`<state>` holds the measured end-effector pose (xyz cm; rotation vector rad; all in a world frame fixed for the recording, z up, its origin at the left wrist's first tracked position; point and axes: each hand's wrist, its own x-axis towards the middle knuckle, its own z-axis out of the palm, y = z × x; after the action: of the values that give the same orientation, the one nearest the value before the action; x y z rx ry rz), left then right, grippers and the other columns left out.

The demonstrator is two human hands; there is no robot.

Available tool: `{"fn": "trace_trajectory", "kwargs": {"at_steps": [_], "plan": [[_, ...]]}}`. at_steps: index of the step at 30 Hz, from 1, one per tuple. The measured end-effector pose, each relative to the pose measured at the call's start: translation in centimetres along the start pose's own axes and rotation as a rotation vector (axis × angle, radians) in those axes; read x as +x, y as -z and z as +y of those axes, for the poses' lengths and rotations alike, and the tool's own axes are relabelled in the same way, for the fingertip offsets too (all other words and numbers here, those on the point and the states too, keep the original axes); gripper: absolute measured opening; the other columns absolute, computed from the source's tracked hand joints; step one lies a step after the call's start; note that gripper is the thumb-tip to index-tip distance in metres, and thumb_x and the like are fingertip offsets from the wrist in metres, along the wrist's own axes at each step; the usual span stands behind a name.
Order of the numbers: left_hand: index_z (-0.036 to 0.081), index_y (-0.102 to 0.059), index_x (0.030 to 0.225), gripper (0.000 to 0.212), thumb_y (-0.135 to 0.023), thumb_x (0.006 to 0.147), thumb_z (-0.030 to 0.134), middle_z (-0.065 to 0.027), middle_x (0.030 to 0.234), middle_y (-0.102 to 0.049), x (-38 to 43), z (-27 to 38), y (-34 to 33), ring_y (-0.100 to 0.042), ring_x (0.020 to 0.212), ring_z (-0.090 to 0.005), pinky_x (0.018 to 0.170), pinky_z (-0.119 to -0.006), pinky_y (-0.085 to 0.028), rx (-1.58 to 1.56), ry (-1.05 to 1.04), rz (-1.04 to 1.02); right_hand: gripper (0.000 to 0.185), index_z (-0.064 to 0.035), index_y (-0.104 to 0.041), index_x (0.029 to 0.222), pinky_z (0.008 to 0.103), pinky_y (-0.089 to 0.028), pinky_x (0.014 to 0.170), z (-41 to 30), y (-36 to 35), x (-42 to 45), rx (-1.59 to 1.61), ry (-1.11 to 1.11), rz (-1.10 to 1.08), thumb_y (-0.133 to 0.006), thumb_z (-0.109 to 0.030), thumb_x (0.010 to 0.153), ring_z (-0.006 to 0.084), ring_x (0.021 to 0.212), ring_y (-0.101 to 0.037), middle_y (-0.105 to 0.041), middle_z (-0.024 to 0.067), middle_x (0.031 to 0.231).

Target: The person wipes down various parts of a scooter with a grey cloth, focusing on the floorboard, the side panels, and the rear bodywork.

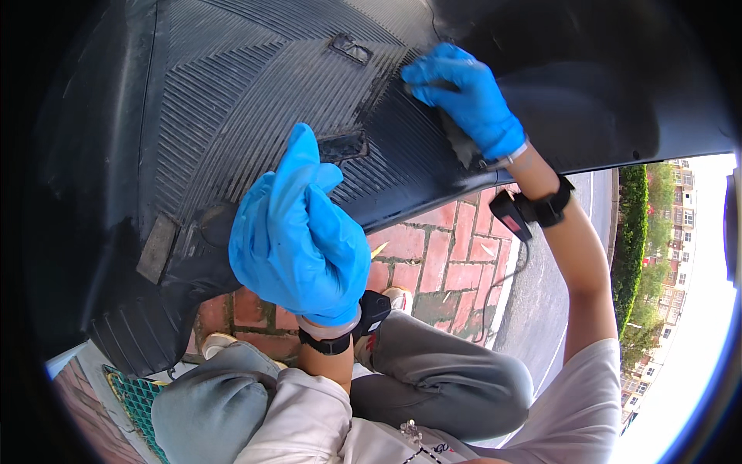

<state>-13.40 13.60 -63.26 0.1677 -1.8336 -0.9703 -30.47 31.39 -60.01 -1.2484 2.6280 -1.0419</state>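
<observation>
A black ribbed floor panel (249, 116) of what looks like a vehicle fills the upper view, with dusty ridges at the left and darker, shinier ones at the right. My right hand (464, 93), in a blue glove, presses on the panel near its right side. Its fingers close on a dark grey cloth (457, 142), which hangs out below the palm. Over the panel's near part is my left hand (301, 238), also gloved in blue. One finger points up while the others are loosely bent, with nothing visible in them.
Two rectangular recesses (351, 49) break the ribbed surface. A flat grey-brown block or pad (157, 248) lies at the left, near a black ribbed pedal-like part (142, 336). Red brick paving (429, 249) shows below the panel's edge. A wired black device (513, 214) hangs by my right wrist.
</observation>
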Motion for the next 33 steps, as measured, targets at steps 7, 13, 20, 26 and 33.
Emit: {"fn": "trace_trajectory", "kwargs": {"at_steps": [7,13,20,26,33], "plan": [[-0.008,-0.062,0.093,0.024,-0.044,0.097,0.007,-0.0177,0.102,-0.07,0.7,-0.3,0.9,-0.068,0.067,-0.0206,0.057,-0.027,-0.055,0.066,0.072,-0.058,0.023,-0.0028,-0.07,0.097,0.0321,-0.051,0.079,-0.6,0.7,-0.4,-0.005,0.015,-0.097,-0.071,0.003,0.075,0.0219,0.091,-0.062,-0.064,0.0084,0.095],[-0.007,-0.06,0.094,0.018,-0.045,0.095,0.004,-0.0181,0.099,-0.07,0.2,-0.3,0.8,-0.068,0.063,-0.0202,0.053,-0.026,-0.054,0.021,-0.049,-0.087,0.029,-0.0012,-0.07,0.095,0.0306,-0.055,0.084,-1.4,4.7,-10.4,-0.098,-0.162,-0.148,-0.068,0.016,0.072,0.0219,0.095,-0.063,-0.061,0.01,0.098],[-0.007,-0.064,0.091,0.023,-0.045,0.097,0.005,-0.0167,0.098,-0.071,0.6,0.7,-0.7,-0.068,0.064,-0.0187,0.055,-0.026,-0.055,0.078,0.04,-0.057,0.024,-0.0037,-0.071,0.098,0.0288,-0.053,0.075,1.4,0.3,1.1,-0.009,0.054,0.001,-0.072,0.0,0.075,0.0184,0.085,-0.062,-0.064,0.0066,0.091],[-0.006,-0.065,0.089,0.024,-0.047,0.097,0.008,-0.0152,0.096,-0.071,1.1,-0.6,0.6,-0.068,0.062,-0.0185,0.054,-0.026,-0.054,0.107,0.032,-0.046,0.022,-0.0032,-0.069,0.1,0.0296,-0.05,0.082,0.2,0.4,1.7,-0.191,0.113,-0.077,-0.07,-0.003,0.078,0.0203,0.093,-0.061,-0.064,0.0074,0.094],[-0.001,-0.063,0.092,0.019,-0.048,0.096,0.011,-0.0116,0.097,-0.072,0.5,-0.1,1.3,-0.066,0.061,-0.0175,0.056,-0.029,-0.05,0.197,-0.005,-0.23,0.029,0.0001,-0.07,0.097,0.03,-0.053,0.085,-1.3,4.6,-10.2,-0.152,-0.227,-0.055,-0.065,0.017,0.074,0.023,0.097,-0.062,-0.061,0.0108,0.099]]}}
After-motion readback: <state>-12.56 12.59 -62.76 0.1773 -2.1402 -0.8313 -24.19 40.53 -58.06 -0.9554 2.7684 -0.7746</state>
